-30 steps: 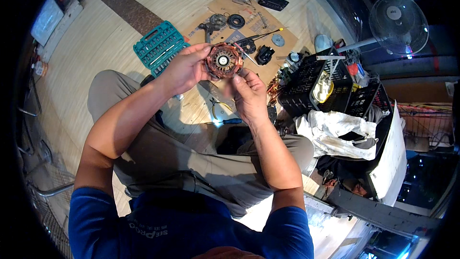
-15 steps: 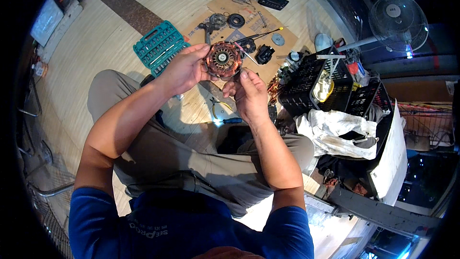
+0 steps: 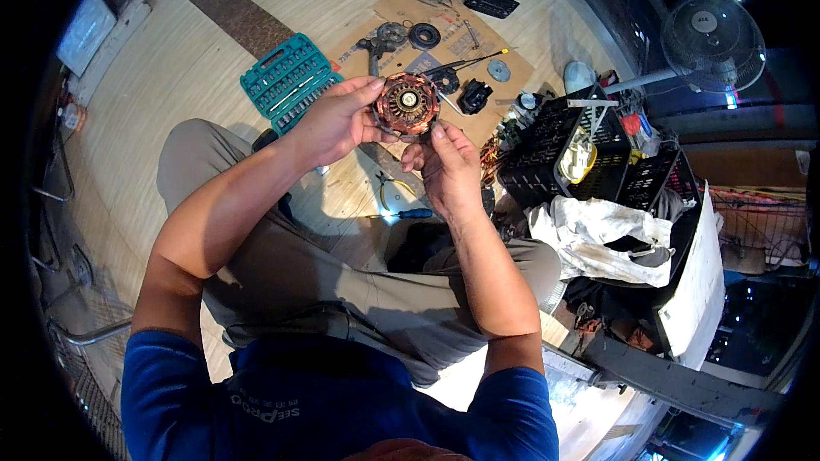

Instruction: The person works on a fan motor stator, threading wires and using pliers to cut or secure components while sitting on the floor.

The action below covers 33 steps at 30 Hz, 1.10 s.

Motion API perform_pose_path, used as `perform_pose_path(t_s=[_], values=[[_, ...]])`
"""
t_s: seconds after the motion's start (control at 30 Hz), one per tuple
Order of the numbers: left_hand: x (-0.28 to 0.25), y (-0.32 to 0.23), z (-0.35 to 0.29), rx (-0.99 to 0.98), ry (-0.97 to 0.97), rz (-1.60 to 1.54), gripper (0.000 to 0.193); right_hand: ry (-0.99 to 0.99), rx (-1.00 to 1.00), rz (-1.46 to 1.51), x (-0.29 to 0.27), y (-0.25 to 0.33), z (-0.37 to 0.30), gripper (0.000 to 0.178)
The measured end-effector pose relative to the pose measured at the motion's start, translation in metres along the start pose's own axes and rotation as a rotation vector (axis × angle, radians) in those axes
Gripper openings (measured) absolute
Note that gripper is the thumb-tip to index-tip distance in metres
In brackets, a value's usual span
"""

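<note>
Between both hands, above the floor, is a round alternator stator (image 3: 395, 119) with copper windings. A metal hub with a fan-like ring shows in its middle. My left hand (image 3: 343, 122) grips its left rim, thumb on top and fingers underneath. At the lower right rim, the thumb and forefinger of my right hand (image 3: 448, 159) pinch the edge, with the other fingers curled. Below it on the floor lie pliers with yellow-and-black handles (image 3: 383, 195) and a blue-handled screwdriver (image 3: 415, 213).
A green socket set case (image 3: 284, 71) lies open at left. Removed parts, including a black ring (image 3: 424, 36), are spread over a cardboard sheet (image 3: 397, 7). Black crates (image 3: 534, 166), a white cloth (image 3: 589, 235) and a standing fan (image 3: 713, 38) are at right.
The stator has shifted slightly to the right and up in view and tilted a little, with both hands still on it. The background has shifted slightly too.
</note>
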<state>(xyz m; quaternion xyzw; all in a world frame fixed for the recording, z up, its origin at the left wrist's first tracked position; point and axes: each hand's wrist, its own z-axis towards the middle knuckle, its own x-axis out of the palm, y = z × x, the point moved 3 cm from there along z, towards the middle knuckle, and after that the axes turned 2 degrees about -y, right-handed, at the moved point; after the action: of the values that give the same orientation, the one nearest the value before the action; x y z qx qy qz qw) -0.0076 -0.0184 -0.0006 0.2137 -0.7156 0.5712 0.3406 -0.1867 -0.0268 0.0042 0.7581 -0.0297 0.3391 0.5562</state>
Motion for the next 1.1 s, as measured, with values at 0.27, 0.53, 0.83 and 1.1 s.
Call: perform_pose_path(t_s=[0.27, 0.53, 0.83, 1.1], values=[[0.001, -0.003, -0.003, -0.008, -0.004, -0.001, 0.032, -0.008, 0.005, -0.077, 0.004, 0.001, 0.000, 0.024], [0.009, -0.001, -0.002, 0.023, -0.099, 0.009, 0.037, -0.017, -0.013, -0.181, 0.010, -0.004, -0.001, 0.044], [0.010, -0.001, -0.002, -0.035, -0.058, 0.013, 0.038, -0.021, 0.013, -0.268, 0.010, 0.000, -0.002, 0.052], [0.007, 0.004, -0.002, -0.022, -0.050, 0.018, 0.041, -0.004, 0.111, -0.292, 0.013, 0.001, -0.002, 0.035]])
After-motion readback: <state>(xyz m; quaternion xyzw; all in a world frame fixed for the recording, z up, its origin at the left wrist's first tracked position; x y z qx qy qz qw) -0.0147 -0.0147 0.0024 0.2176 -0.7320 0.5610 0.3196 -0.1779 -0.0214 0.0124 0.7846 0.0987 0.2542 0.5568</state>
